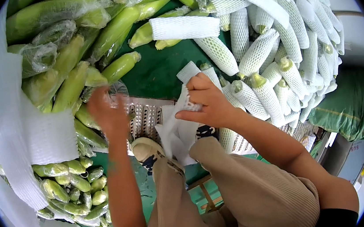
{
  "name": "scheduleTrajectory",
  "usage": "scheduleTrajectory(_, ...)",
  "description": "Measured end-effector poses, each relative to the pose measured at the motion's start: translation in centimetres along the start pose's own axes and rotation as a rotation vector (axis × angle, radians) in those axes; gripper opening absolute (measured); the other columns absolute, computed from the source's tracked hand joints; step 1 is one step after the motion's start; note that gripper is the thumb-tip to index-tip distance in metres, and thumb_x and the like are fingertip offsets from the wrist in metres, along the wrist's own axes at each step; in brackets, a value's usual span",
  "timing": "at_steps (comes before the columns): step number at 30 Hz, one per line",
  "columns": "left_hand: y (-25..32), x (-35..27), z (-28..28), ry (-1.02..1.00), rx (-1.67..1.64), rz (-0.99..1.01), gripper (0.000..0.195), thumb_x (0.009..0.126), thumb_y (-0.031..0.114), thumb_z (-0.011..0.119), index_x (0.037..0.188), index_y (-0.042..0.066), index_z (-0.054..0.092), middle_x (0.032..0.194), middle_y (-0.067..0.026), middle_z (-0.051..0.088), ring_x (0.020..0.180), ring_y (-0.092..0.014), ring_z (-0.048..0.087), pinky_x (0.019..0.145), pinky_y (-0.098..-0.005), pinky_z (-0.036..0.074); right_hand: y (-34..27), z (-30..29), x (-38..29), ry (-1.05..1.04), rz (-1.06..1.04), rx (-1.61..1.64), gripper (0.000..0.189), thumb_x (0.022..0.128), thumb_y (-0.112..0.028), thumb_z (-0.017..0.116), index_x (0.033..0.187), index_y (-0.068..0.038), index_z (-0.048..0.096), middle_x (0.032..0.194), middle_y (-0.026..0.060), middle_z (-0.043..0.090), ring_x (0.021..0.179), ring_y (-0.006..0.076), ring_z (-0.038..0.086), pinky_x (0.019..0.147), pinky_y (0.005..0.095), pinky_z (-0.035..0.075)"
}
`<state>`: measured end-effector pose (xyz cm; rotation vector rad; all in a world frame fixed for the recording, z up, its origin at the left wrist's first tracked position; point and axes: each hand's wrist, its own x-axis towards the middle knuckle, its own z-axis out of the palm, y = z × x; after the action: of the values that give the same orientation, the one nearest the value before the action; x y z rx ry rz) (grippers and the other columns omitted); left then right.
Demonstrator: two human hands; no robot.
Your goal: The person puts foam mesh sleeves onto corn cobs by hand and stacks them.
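Note:
My right hand (pixel 209 102) is closed on a white foam net sleeve (pixel 178 127), which hangs down between my shoes. My left hand (pixel 108 111) is blurred, at the edge of the pile of green vegetables in clear film (pixel 66 59); film shows beside its fingers, and whether it grips anything is unclear. A single long green vegetable (pixel 120 66) lies just above that hand. On the right is a heap of vegetables in white foam net sleeves (pixel 258 52). One white sleeve (pixel 186 27) lies across two green vegetables at the top middle.
Flat white foam sleeves (pixel 49 137) hang at the left. More film-wrapped vegetables (pixel 73 188) lie at lower left. A perforated metal strip (pixel 145 115) crosses the green floor (pixel 163 65) by my shoes (pixel 146 150). A green tarpaulin (pixel 350 102) is at the far right.

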<state>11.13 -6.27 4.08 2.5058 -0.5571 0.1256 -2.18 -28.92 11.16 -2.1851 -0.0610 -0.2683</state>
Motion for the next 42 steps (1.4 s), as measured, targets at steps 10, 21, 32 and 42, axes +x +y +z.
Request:
scheduleTrajectory(10,-0.6,0.6,-2.2,-0.478,0.468,0.088,0.052,0.079,0.020,0.068,0.127,0.010,0.051,0.109,-0.0125,0.056,0.103,-0.031,0.055,0.082,-0.0429,0.048,-2.5,0.4,-0.8,-0.166,0.606,0.682,0.021,0.079,-0.009,0.072,0.080,-0.008,0.051,0.079,0.0008,0.056,0.074,0.0097,0.054,0.061,0.0264,0.042)
scheduleTrajectory(21,10.1,-4.7,-4.2,-0.459,-0.484,0.114,0.038,0.066,0.001,0.067,0.104,0.004,0.064,0.118,-0.0147,0.056,0.107,-0.031,0.056,0.085,-0.0391,0.048,-2.4,0.9,0.6,-0.068,0.924,1.685,0.033,0.091,-0.008,0.057,0.123,-0.012,0.051,0.114,0.0076,0.061,0.097,0.0171,0.062,0.084,0.0340,0.052)
scheduleTrajectory(32,10.1,-6.9,-0.3,-0.538,-1.976,-0.964,0.039,0.097,0.028,0.047,0.126,0.001,0.048,0.134,-0.0115,0.048,0.122,-0.025,0.047,0.103,-0.0411,0.037,1.3,1.0,-0.8,0.098,0.836,1.514,0.017,0.095,-0.015,0.053,0.111,-0.009,0.054,0.100,0.0031,0.061,0.088,0.0128,0.059,0.078,0.0276,0.050)
scheduleTrajectory(42,0.7,-12.2,11.5,-0.360,-1.154,-0.974,0.038,0.094,0.014,0.050,0.130,0.002,0.045,0.115,-0.0140,0.059,0.102,-0.024,0.058,0.087,-0.0349,0.048,7.0,8.0,-3.0,0.096,0.563,0.097,0.016,0.092,-0.010,0.049,0.106,-0.007,0.054,0.100,0.0170,0.062,0.092,0.0367,0.059,0.076,0.0408,0.048)
